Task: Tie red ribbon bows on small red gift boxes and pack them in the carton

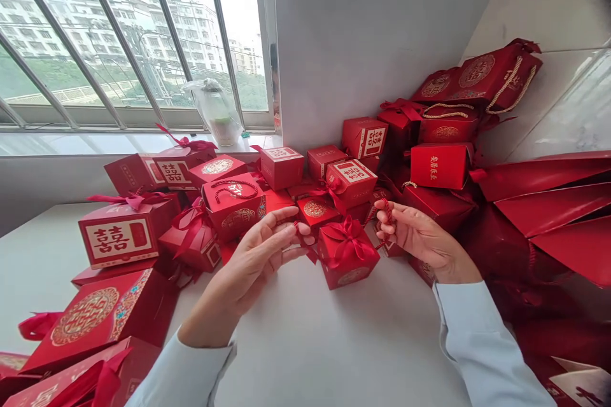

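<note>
Near left: one large patterned box (86, 315), gold medallion on top, lying toward the table's edge. Behind it, left: one ribboned box with a white label (117, 243), stacked upon another. Far left of centre: one plastic-wrapped container (222, 124) on the sill, below the window bars (157, 19). Left of centre: one red box with a coiled cord on its top (233, 197).

Left hand (260, 257): palm partly turned up, thumb and forefinger pinching a red cord end (296, 227), just left of the small box.

Centre: one small red box with a bow (351, 257), between the hands, resting on the white table (334, 350) before the packed row. I see neither hand gripping it.

Right hand (420, 235): raised, fingertips closed on a twisted red cord (386, 210) that hangs toward the small box's right side. From my remote post I cannot tell whether the two cord pieces join, or where they fasten.

Far right: boxes with pale rope handles (513, 86), piled against the wall. Right: large red bags (554, 210), overlapping.

Step in hand, as I judge it: handling the cord around the small box. The next move calls, I think, for both pinches kept firm and the bow left uncrushed.
</note>
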Action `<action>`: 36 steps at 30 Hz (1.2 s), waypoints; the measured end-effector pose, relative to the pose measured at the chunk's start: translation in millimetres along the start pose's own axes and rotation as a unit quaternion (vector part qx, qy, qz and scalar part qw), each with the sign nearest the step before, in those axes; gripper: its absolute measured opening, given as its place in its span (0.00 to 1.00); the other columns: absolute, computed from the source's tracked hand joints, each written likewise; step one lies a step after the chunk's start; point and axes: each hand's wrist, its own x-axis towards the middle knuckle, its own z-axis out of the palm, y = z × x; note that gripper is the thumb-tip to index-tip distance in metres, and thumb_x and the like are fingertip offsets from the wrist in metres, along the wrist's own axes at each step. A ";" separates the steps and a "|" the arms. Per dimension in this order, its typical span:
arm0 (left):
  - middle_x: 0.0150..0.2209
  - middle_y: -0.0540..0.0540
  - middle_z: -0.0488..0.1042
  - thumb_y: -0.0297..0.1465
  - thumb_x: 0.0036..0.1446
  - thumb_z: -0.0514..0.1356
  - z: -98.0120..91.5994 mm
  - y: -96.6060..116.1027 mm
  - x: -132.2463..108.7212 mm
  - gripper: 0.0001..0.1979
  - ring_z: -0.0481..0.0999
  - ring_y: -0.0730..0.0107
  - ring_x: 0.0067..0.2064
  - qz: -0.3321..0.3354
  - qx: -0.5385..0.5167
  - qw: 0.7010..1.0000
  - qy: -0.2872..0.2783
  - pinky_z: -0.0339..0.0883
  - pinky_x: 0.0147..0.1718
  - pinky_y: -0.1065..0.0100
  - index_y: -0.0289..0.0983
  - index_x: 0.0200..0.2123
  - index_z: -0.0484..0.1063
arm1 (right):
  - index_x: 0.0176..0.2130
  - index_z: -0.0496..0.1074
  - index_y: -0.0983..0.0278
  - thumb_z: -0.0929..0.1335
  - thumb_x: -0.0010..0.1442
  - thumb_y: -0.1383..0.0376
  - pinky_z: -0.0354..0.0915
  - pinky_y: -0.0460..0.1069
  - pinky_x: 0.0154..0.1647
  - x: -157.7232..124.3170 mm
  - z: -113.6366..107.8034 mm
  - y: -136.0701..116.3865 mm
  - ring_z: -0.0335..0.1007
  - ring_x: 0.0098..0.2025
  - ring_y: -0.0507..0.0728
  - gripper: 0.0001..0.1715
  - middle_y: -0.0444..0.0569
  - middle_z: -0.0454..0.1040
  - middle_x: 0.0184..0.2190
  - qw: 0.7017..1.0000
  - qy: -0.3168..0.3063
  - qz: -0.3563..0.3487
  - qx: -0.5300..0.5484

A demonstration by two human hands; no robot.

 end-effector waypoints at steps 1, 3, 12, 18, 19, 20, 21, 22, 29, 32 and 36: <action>0.42 0.42 0.75 0.35 0.54 0.62 2.7 2.8 -3.5 0.23 0.75 0.62 0.45 0.012 -0.008 1.000 -0.014 0.69 0.46 0.60 0.37 0.52 0.63 | 0.43 0.72 0.60 0.70 0.55 0.59 0.67 0.50 0.39 -2.6 6.7 -3.9 0.64 0.29 0.51 0.15 0.45 0.68 0.33 1.000 0.004 -0.008 -0.015; 0.47 0.38 0.75 0.35 0.55 0.61 7.6 8.5 -9.3 0.23 0.74 0.57 0.50 0.039 0.019 0.998 -0.038 0.68 0.50 0.58 0.37 0.54 0.63 | 0.46 0.72 0.60 0.70 0.54 0.60 0.67 0.51 0.39 -7.2 20.1 -12.4 0.67 0.33 0.53 0.18 0.48 0.70 0.37 0.999 0.010 -0.027 -0.044; 0.41 0.47 0.79 0.26 0.58 0.55 35.0 23.4 8.7 0.17 0.78 0.64 0.44 0.256 0.336 0.906 -0.010 0.71 0.41 0.68 0.40 0.51 0.69 | 0.47 0.69 0.60 0.72 0.54 0.61 0.69 0.47 0.38 -2.0 66.5 -27.7 0.71 0.36 0.52 0.21 0.47 0.72 0.43 0.993 -0.015 -0.109 -0.031; 0.41 0.51 0.79 0.23 0.55 0.57 58.4 8.5 29.5 0.26 0.78 0.68 0.42 0.320 0.468 0.824 0.012 0.69 0.41 0.71 0.46 0.56 0.65 | 0.47 0.66 0.60 0.75 0.48 0.64 0.70 0.47 0.39 -3.3 80.1 -21.5 0.72 0.38 0.53 0.27 0.46 0.74 0.37 0.993 -0.075 -0.079 -0.048; 0.41 0.51 0.79 0.22 0.54 0.57 59.3 6.3 32.4 0.27 0.77 0.68 0.42 0.325 0.479 0.816 0.016 0.69 0.42 0.70 0.46 0.56 0.64 | 0.47 0.66 0.60 0.75 0.48 0.64 0.70 0.47 0.39 -2.3 81.3 -19.7 0.72 0.38 0.53 0.28 0.45 0.74 0.37 0.993 -0.071 -0.080 -0.044; 0.41 0.52 0.79 0.21 0.54 0.56 59.1 4.5 35.3 0.28 0.77 0.68 0.43 0.327 0.487 0.810 0.017 0.69 0.42 0.70 0.46 0.57 0.64 | 0.47 0.66 0.60 0.76 0.48 0.63 0.70 0.47 0.38 -0.5 82.1 -17.7 0.72 0.36 0.53 0.28 0.45 0.74 0.36 0.994 -0.065 -0.081 -0.039; 0.42 0.52 0.79 0.20 0.53 0.55 58.1 3.1 38.1 0.28 0.77 0.68 0.43 0.327 0.491 0.808 0.012 0.69 0.42 0.70 0.46 0.57 0.63 | 0.47 0.65 0.61 0.76 0.48 0.62 0.70 0.47 0.36 1.9 82.5 -15.6 0.72 0.34 0.52 0.28 0.44 0.73 0.34 0.995 -0.057 -0.080 -0.037; 0.43 0.51 0.78 0.19 0.54 0.54 56.2 2.1 40.8 0.28 0.77 0.68 0.43 0.324 0.488 0.810 0.001 0.68 0.42 0.70 0.45 0.57 0.62 | 0.47 0.65 0.61 0.75 0.48 0.61 0.70 0.47 0.33 4.8 82.2 -13.6 0.72 0.31 0.51 0.28 0.43 0.73 0.32 0.995 -0.049 -0.075 -0.037; 0.43 0.47 0.76 0.26 0.61 0.52 37.2 6.5 51.5 0.18 0.76 0.71 0.40 0.273 0.435 0.857 -0.036 0.68 0.37 0.72 0.40 0.55 0.62 | 0.44 0.65 0.64 0.75 0.46 0.63 0.65 0.43 0.23 17.9 67.4 -14.7 0.71 0.25 0.51 0.27 0.41 0.74 0.24 0.990 0.075 -0.120 -0.008; 0.37 0.49 0.75 0.32 0.56 0.60 37.0 9.4 50.9 0.05 0.73 0.70 0.37 0.284 0.511 0.812 -0.010 0.66 0.35 0.70 0.39 0.37 0.72 | 0.45 0.65 0.64 0.75 0.46 0.64 0.64 0.43 0.22 14.7 57.6 -22.3 0.69 0.24 0.50 0.27 0.43 0.76 0.25 0.983 0.119 -0.140 -0.001; 0.34 0.49 0.70 0.32 0.49 0.66 48.3 1.3 52.9 0.06 0.67 0.67 0.38 0.330 0.578 0.746 0.002 0.63 0.34 0.68 0.39 0.27 0.72 | 0.45 0.65 0.64 0.75 0.47 0.65 0.65 0.42 0.23 10.7 47.8 -28.9 0.70 0.25 0.50 0.27 0.43 0.77 0.25 0.972 0.166 -0.167 0.007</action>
